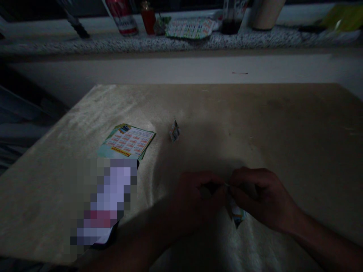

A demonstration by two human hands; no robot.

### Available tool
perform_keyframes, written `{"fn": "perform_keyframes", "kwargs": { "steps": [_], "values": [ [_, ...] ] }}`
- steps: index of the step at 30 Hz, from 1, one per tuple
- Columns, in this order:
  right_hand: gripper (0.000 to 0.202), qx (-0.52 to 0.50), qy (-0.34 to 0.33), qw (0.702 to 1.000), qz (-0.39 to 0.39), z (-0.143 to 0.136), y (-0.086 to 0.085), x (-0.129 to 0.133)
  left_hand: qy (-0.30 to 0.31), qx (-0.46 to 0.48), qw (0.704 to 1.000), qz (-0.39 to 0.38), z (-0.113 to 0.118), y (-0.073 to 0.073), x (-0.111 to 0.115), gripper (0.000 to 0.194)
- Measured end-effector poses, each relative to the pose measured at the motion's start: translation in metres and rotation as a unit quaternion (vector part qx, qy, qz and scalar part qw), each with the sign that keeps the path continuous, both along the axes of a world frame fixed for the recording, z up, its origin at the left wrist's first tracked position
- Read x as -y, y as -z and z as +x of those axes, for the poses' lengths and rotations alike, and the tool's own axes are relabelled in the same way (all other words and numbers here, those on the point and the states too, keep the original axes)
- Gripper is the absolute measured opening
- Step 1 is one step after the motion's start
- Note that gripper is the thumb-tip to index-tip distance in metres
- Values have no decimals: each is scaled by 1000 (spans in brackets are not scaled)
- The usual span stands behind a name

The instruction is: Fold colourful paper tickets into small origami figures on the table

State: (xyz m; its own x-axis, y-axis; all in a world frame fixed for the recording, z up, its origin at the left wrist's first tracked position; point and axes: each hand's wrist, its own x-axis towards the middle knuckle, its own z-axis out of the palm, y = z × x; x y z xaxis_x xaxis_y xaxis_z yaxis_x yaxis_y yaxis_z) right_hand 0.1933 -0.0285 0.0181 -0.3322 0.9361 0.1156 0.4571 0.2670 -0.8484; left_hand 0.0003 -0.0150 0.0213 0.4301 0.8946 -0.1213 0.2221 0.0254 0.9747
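**Operator:** Head view was dim when I looked. I saw both hands low over the tan board [255, 121], close together. The left hand [195, 196] and the right hand [261, 198] met at a small folded piece of printed paper [236, 215], pinched between the fingertips of both, so each hand was closed on it. The paper hung just below the right hand's fingers, over the near part of the board, its lower corner pointing down.

**Supervisor:** What else lay on the board?

**Operator:** A stack of printed sheets [128, 142] sat to the left, well apart from the hands. Just in front of that stack lay a flat object [104, 204] that was blurred out in my feed, so I could not tell what it was. A small folded paper scrap [174, 131] stood near the middle of the board, beyond the hands and apart from them.

**Supervisor:** And behind?

**Operator:** A speckled ledge [255, 37] ran along the top. On it I made out a red can [123, 17], a small red container [148, 19], another printed sheet [190, 28] and a pale cup [266, 14]. It was too dark there for finer detail.
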Motion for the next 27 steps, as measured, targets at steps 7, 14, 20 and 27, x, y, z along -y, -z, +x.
{"fn": "perform_keyframes", "kwargs": {
  "steps": [7,14,20,27],
  "values": [
    [9,-131,19,984,-116,9,-1,-7,-49,16,998,-35,-4,1,-8,17],
    [12,-189,89,972,-111,17,1,-10,-142,79,984,-68,-7,2,-15,14],
    [18,-249,137,952,-114,12,-2,-11,-180,100,976,-67,-4,0,-14,14],
    [18,-253,127,953,-111,11,-4,-7,-254,125,957,-62,-3,0,-18,14]
  ]
}}
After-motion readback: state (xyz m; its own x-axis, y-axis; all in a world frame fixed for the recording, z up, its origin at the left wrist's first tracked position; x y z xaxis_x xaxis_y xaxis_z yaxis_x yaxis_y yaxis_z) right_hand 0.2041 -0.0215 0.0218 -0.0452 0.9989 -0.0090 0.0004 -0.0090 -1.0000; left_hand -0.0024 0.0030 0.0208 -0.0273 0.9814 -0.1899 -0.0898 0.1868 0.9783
